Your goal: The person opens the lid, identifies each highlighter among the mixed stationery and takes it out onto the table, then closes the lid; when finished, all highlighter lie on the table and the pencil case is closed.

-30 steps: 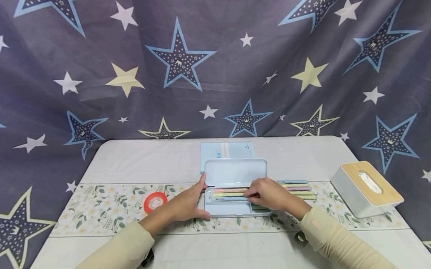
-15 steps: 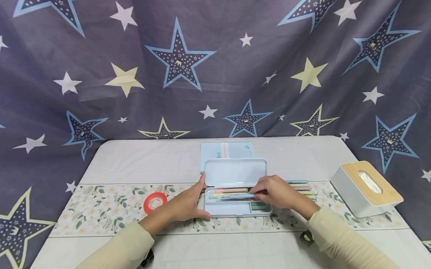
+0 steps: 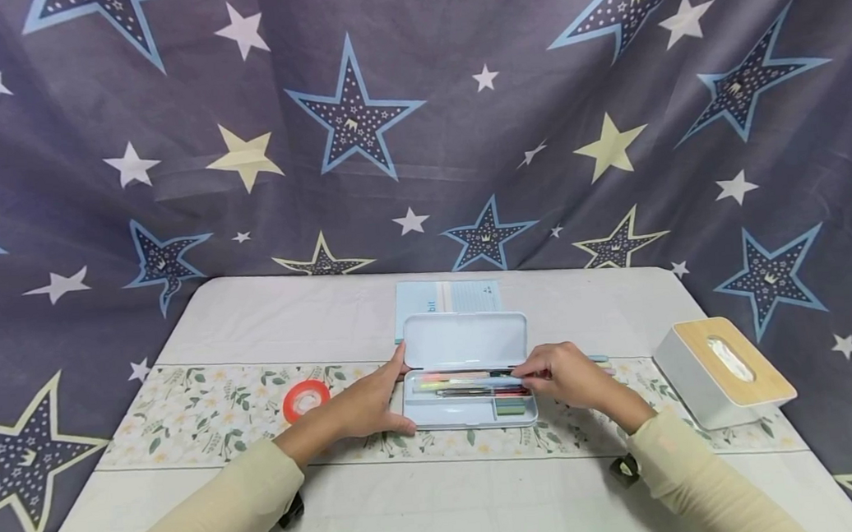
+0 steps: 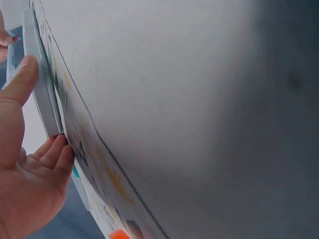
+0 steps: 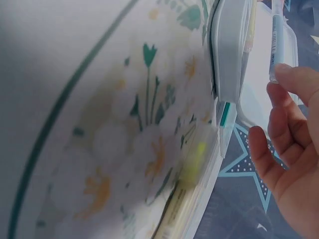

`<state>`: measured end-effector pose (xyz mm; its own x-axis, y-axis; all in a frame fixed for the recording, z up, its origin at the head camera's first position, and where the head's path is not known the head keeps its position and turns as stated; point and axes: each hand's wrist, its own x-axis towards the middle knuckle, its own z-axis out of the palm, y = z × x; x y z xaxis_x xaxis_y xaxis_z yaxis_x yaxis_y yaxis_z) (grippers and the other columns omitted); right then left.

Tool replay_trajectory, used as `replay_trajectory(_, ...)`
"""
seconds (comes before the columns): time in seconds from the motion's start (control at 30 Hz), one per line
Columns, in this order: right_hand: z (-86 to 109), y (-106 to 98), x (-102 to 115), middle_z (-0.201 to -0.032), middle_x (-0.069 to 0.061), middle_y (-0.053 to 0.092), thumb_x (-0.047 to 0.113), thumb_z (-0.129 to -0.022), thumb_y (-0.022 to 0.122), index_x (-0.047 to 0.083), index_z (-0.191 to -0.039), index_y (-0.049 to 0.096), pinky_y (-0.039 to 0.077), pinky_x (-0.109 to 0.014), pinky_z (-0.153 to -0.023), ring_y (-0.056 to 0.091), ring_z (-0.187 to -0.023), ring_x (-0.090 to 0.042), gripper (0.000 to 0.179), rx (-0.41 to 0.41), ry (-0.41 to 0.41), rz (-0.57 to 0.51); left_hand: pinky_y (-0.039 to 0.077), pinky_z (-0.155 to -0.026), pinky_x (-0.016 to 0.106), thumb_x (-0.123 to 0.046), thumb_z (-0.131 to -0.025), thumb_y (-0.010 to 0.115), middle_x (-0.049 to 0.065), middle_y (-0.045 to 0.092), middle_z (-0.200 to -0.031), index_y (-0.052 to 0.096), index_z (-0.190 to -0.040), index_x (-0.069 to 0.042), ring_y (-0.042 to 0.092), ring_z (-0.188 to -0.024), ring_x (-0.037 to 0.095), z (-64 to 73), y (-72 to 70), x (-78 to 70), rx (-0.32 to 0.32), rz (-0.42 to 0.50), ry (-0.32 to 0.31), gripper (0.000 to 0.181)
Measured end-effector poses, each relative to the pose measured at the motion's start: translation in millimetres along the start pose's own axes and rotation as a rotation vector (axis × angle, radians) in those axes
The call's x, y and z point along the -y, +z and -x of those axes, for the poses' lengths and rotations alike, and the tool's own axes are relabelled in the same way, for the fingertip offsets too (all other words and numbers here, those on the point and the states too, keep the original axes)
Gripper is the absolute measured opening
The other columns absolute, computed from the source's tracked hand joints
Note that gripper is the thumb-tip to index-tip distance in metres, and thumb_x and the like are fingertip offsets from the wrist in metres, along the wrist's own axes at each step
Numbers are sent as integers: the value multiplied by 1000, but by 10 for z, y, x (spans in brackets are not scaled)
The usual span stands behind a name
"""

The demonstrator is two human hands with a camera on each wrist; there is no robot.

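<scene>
A light blue pencil case (image 3: 447,418) lies with its lid (image 3: 465,341) up. My left hand (image 3: 369,403) grips its left end, thumb at the front corner and fingers at the back, also seen in the left wrist view. My right hand (image 3: 569,378) pinches a light blue highlighter (image 5: 276,42) by its end between thumb and index finger, over the case's right end. Several pens lie inside the case, among them a black pen (image 3: 464,393). A green block (image 3: 510,407) sits in its front right compartment.
A blue notebook (image 3: 465,296) lies behind the case. On the left is a red tape roll (image 3: 306,400), on the right a tissue box (image 3: 726,373). A yellow highlighter (image 5: 182,199) and other pens lie right of the case, partly hidden by my right hand.
My right hand has moved right, drawing the light blue highlighter along with it over the case. The green block and dark pens now show. The left hand stays put.
</scene>
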<state>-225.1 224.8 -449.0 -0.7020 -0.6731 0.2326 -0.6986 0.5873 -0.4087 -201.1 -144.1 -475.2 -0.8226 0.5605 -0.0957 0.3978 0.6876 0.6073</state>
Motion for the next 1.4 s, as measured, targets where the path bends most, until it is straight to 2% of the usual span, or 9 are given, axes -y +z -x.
replay_trajectory(0.4, 195, -89, -122, -91, -1, 77, 3, -88, 77, 9, -105, 82, 50, -20, -61, 59, -71, 2, 18, -41, 55, -19, 34, -120, 48, -47, -79, 86, 11, 43, -157, -11, -163, -5, 38, -149, 28, 0, 0, -11, -6, -1, 10, 136)
replay_trajectory(0.73, 429, -148, -265, -88, 1, 76, 5, -89, 77, 10, -104, 82, 50, -22, -61, 61, -73, 2, 16, -75, 54, -8, 34, -120, 48, -48, -78, 86, 10, 44, -157, -11, -163, -5, 39, -149, 28, 5, 2, -12, -9, -2, 6, 136)
replay_trajectory(1.0, 640, -208, -344, -81, 11, 69, 3, -86, 79, 12, -108, 82, 43, -19, -56, 45, -63, 8, 24, -104, 94, 56, 36, -119, 48, -47, -80, 86, 11, 43, -157, -10, -163, -5, 40, -148, 29, 16, -4, -29, -3, 1, 2, 134)
replay_trajectory(1.27, 871, -287, -441, -86, -2, 75, 2, -84, 79, 12, -100, 82, 41, -18, -52, 45, -62, 9, 19, -129, 121, 44, 36, -119, 48, -47, -79, 86, 11, 43, -157, -11, -163, -5, 40, -148, 29, 8, -2, -22, -2, -3, 2, 134)
replay_trajectory(1.4, 968, -311, -497, -84, -1, 74, 1, -83, 80, 12, -97, 82, 43, -19, -53, 47, -65, 10, 18, -138, 121, 66, 36, -119, 48, -48, -79, 85, 11, 43, -158, -11, -163, -6, 39, -149, 29, 7, -1, -17, -2, -3, -3, 134)
